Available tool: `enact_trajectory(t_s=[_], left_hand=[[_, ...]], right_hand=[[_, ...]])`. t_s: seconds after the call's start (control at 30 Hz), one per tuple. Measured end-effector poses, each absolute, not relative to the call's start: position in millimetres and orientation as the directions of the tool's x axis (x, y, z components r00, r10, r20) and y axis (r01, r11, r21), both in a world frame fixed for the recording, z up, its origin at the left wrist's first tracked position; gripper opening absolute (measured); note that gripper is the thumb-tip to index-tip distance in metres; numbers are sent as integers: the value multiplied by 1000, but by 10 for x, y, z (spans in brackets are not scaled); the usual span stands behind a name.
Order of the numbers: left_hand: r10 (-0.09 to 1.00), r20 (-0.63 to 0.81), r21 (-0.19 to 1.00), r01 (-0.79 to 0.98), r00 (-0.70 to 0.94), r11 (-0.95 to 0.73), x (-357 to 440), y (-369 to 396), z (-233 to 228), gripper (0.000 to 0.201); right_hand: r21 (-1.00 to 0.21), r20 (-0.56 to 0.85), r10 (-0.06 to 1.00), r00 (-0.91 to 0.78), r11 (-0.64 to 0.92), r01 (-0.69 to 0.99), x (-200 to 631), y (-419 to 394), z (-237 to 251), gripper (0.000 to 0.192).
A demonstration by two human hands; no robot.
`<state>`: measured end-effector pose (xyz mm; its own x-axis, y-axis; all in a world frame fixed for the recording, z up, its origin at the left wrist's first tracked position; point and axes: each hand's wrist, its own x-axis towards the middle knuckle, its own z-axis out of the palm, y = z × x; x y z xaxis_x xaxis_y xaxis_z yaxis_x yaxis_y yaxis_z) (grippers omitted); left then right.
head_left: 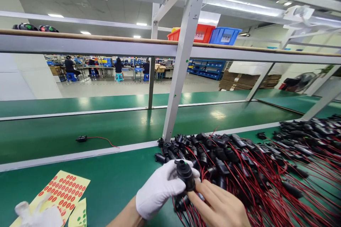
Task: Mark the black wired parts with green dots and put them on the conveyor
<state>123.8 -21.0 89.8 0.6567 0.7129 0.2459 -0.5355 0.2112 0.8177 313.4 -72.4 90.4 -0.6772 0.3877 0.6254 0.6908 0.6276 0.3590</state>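
Black connector [185, 174] pinched by both hands [160, 188], wired pile [253, 170] seemingly touching.

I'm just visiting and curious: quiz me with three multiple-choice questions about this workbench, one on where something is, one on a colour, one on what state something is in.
1. Where does the yellow sticker sheet lie?
A. on the top shelf
B. on the green table, left of the hands
C. on the pile of parts

2. What colour are the wires on the black parts?
A. red
B. blue
C. white

3. How are the person's hands covered?
A. both gloved
B. both bare
C. left gloved, right bare

Answers:
1 B: the sheet rests flat on the green table at lower left.
2 A: red wires run all through the pile.
3 C: the left hand wears a white glove and the right hand is bare; both hold one black part.
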Motion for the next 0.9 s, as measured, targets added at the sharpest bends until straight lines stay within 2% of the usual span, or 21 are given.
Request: enact_trajectory(t_s=[0.1, 0.2, 0.23, 0.33, 0.43, 0.53, 0.63, 0.73, 0.8, 0.83, 0.9], left_hand=[[716, 241, 896, -434, 655, 95, 1186, -172, 896, 50], [741, 226, 935, -354, 633, 18, 1154, -141, 872, 45], [732, 221, 942, -335, 645, 11, 1142, -140, 870, 45], [651, 217, 951, -309, 728, 28, 1109, -155, 893, 50], [518, 238, 952, -303, 821, 44, 1102, -177, 935, 57], [464, 251, 946, -317, 849, 67, 1134, -190, 954, 57], [499, 223, 962, -273, 837, 28, 1188, -198, 942, 54], [685, 136, 991, -87, 715, -105, 1234, -218, 926, 43], [745, 115, 990, -10, 658, -144, 1240, -236, 930, 34], [719, 121, 990, -27, 685, -140, 1235, -244, 939, 32], [582, 160, 987, -129, 797, -95, 1218, -254, 965, 36]], right_hand=[[255, 662, 419, -621, 653, 713, 3093, -734, 932, 24], [58, 701, 475, -532, 706, 706, 3109, -730, 983, 6], [-16, 721, 488, -492, 721, 693, 3135, -730, 1002, 5], [-159, 791, 488, -370, 747, 646, 3227, -733, 1065, 29], [-196, 790, 481, -379, 785, 588, 3257, -740, 1123, 47], [-226, 748, 497, -439, 814, 536, 3213, -739, 1143, 50], [-162, 753, 478, -453, 801, 576, 3168, -731, 1122, 49], [-69, 761, 454, -464, 768, 637, 3163, -730, 1092, 43], [-64, 769, 444, -460, 769, 635, 3180, -741, 1077, 43], [-84, 773, 446, -450, 776, 625, 3192, -751, 1070, 46], [-142, 770, 471, -430, 784, 604, 3216, -776, 1060, 56]])
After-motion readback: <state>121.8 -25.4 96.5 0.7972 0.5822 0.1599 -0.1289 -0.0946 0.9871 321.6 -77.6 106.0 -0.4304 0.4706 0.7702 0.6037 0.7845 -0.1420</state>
